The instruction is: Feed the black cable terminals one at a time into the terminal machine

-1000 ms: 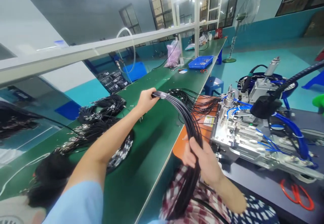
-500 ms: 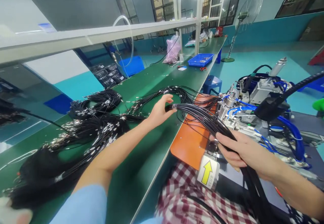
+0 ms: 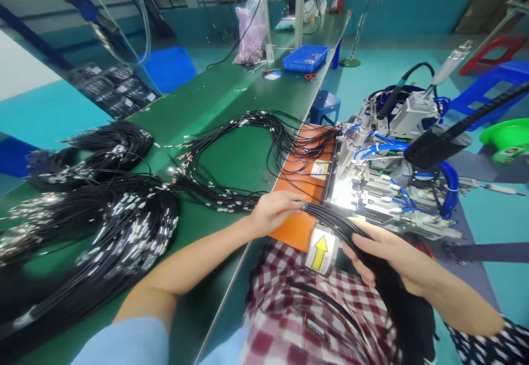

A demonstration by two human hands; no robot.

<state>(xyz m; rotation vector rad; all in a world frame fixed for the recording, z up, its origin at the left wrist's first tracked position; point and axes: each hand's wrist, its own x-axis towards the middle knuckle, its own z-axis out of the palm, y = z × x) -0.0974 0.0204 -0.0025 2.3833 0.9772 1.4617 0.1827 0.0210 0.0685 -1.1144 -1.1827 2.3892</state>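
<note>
A thick bundle of black cables (image 3: 336,219) runs between my two hands above my lap. My left hand (image 3: 275,211) is closed at the bundle's tip, its fingers pinched there over the orange board (image 3: 285,233). Farther back along the bundle, my right hand (image 3: 378,249) wraps around it, and the rest hangs down over my right thigh. Beyond my left hand, a loose curve of thin black cables (image 3: 252,117) lies on the green table and reaches onto the board. A sign with a yellow arrow (image 3: 320,250) stands just below the bundle.
A machine with metal clamps and blue tubes (image 3: 384,161) stands at the right. Large heaps of black cables (image 3: 136,233) cover the table's left side. Farther back are a blue tray (image 3: 306,59), red-handled pliers (image 3: 311,77) and a pink bag (image 3: 250,34).
My left hand has come closer to me and to the right, over the board's edge, and its fingers have closed on the bundle's tip. The view has tilted down.
</note>
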